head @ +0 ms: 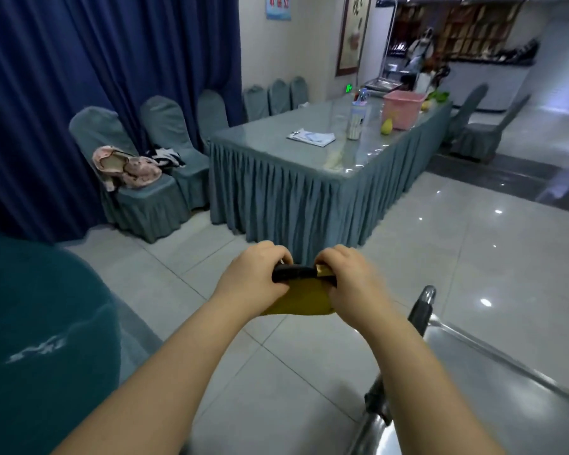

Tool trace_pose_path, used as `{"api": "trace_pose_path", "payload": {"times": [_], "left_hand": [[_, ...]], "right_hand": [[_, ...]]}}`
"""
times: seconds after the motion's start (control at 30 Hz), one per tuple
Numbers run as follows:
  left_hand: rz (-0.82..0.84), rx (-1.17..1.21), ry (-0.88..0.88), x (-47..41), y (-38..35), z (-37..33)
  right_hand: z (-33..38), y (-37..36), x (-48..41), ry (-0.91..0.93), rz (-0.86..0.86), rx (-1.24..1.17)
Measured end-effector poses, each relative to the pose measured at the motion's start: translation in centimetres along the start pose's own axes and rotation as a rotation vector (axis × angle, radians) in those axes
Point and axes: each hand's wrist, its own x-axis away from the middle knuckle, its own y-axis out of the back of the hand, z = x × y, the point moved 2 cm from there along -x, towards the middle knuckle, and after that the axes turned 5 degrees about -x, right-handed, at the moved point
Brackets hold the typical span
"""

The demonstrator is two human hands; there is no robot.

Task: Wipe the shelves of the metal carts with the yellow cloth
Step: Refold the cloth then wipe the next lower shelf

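Both of my hands are raised in front of me over the tiled floor, gripping a black bar (291, 272) with the yellow cloth (304, 298) draped over it between them. My left hand (255, 274) curls round the bar's left end. My right hand (349, 279) curls round the right end, with the cloth caught under its fingers. The metal cart (493, 389) shows at the lower right, its shiny top shelf and a black-capped corner post beside my right forearm. The cart's lower shelves are out of view.
A long table with a grey-green skirt (309, 188) stands ahead, carrying papers, a bottle and a pink basket (403, 108). Covered chairs (138, 178) line the blue curtain on the left, one with a pink bag. A person stands far back by a counter.
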Motion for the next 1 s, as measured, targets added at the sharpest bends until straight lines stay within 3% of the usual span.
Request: {"api": "trace_pose_path", "payload": {"times": [0.33, 0.53, 0.77, 1.0], "left_hand": [[-0.055, 0.020, -0.076, -17.9, -4.1, 5.4], [0.133, 0.089, -0.303, -29.4, -11.5, 5.4], [0.352, 0.155, -0.653, -41.3, -19.7, -2.2], [0.480, 0.280, -0.904, -48.3, -27.9, -15.0]], "right_hand": [[-8.3, -3.6, -14.6, -0.121, -0.110, -0.057], [-16.6, -5.4, -19.2, -0.355, -0.219, 0.046], [-25.2, -2.7, -19.6, -0.716, -0.378, 0.165], [-35.4, 2.7, -16.7, -0.949, -0.592, 0.282]]}}
